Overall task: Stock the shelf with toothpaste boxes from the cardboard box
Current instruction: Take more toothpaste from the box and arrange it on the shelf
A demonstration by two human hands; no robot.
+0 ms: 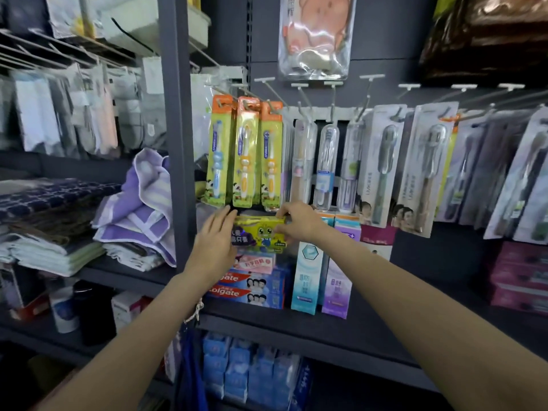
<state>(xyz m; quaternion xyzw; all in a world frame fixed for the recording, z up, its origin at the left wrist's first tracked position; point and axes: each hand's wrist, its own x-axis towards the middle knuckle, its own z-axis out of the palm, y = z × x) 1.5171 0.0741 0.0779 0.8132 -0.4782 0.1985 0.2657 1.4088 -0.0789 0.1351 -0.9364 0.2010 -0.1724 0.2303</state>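
1. While being seated on the stack, best kept level and slid straight toward the far side of the shelf (pixel 326 324), judging by the lie of the yellow toothpaste box (pixel 261 232).
2. Worth squaring its front face with the pink box (pixel 255 262) directly beneath and the Colgate boxes (pixel 252 287) under that, to avoid a leaning pile.
3. Called for a low path: hanging toothbrush packs (pixel 243 152) just above, close enough to snag the top edge.
4. Probably needed little push to the right, with the upright teal box (pixel 307 277) and purple box (pixel 336 286) standing just beside the stack and likely to tip.
5. Advisable to release only once fully seated, right side first, left side last as a stop.
6. Left grip (pixel 215 241): not closed around anything, fingers straight and laid flat against the left end of the yellow toothpaste box.
7. Right grip (pixel 296 221): pinched on the box's upper right edge, fingers over the top, thumb side toward the front.
8. Lay between the two grips, lengthwise left to right, resting on or just above the pink box; exact contact beneath hard to tell.
9. Cardboard box not seen anywhere in the head view.
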